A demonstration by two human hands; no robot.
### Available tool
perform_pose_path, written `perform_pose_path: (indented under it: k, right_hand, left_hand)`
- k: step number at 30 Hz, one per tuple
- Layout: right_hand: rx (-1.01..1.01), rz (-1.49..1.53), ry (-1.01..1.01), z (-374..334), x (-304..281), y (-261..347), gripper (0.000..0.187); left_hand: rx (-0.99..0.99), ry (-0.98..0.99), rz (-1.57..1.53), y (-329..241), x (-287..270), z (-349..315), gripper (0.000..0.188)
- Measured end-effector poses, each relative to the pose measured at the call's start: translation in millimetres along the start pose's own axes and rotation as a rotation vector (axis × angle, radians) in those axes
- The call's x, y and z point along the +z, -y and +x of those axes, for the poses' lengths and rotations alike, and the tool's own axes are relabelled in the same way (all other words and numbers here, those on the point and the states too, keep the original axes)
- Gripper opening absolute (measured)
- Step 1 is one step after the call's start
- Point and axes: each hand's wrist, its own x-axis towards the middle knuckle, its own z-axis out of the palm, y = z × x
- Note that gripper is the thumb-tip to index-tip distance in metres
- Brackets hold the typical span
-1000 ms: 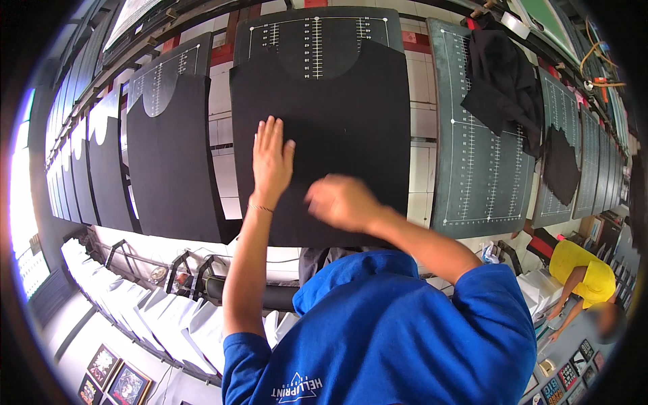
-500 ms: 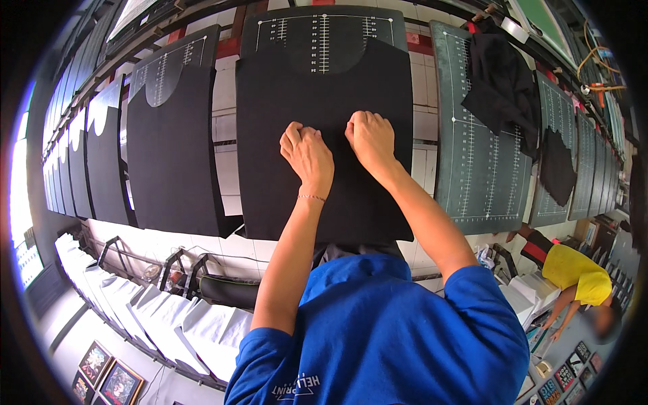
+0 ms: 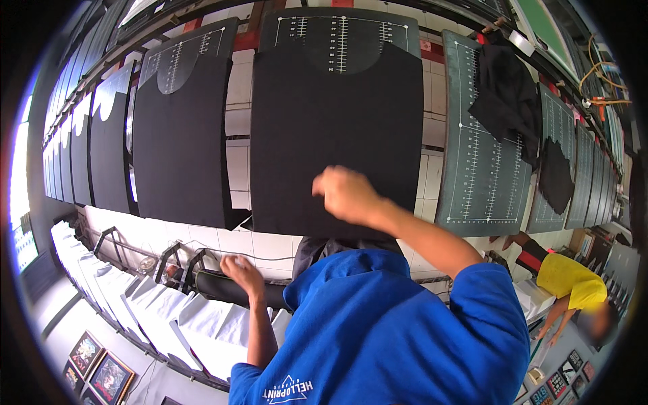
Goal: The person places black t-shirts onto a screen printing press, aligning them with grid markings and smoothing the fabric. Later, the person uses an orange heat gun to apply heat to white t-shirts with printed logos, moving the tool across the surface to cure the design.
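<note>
A black cut shirt panel (image 3: 324, 128) with a scooped neckline lies flat on a grey-green board (image 3: 283, 30) printed with white ruler lines. Over the panel's lower part is my right hand (image 3: 347, 194), fingers curled in and slightly blurred; nothing shows in it. I cannot tell whether it touches the cloth. My left hand (image 3: 244, 273) is off the board, below its lower left corner, near the white sheets. Its fingers look loosely curled, and no object shows in them.
On the left board lies another black panel (image 3: 179, 142), with more in that row. Crumpled black cloth (image 3: 506, 91) lies on the right board (image 3: 466, 175). White sheets (image 3: 162, 310) hang on a rack at lower left. Far right, a person in a yellow shirt (image 3: 570, 280) bends over.
My left hand has left the panel, moving down and left past the board's edge. My right hand has slid down the panel toward me. The view has shifted slightly.
</note>
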Motion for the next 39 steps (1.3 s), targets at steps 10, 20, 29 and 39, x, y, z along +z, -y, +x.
perform_pose_path:
  k: [10, 20, 29, 39]
  right_hand:
    - [0.016, -0.243, -0.341, 71.7, -30.6, -65.0, 0.015]
    - [-0.045, -0.513, -0.265, 71.9, -20.6, -68.8, 0.013]
    - [0.566, 0.205, 0.164, -161.4, -21.7, 7.7, 0.017]
    - [1.135, 0.098, -0.003, -378.0, 34.0, -43.4, 0.046]
  left_hand:
    - [-0.413, 0.379, 0.020, 131.5, 17.8, -160.3, 0.016]
    - [-0.380, 0.431, -0.047, 112.6, 16.8, -106.9, 0.018]
    - [0.274, 0.012, -0.289, -80.9, 18.3, 57.9, 0.023]
    - [1.078, 0.531, 0.091, -329.7, 76.4, -1.5, 0.062]
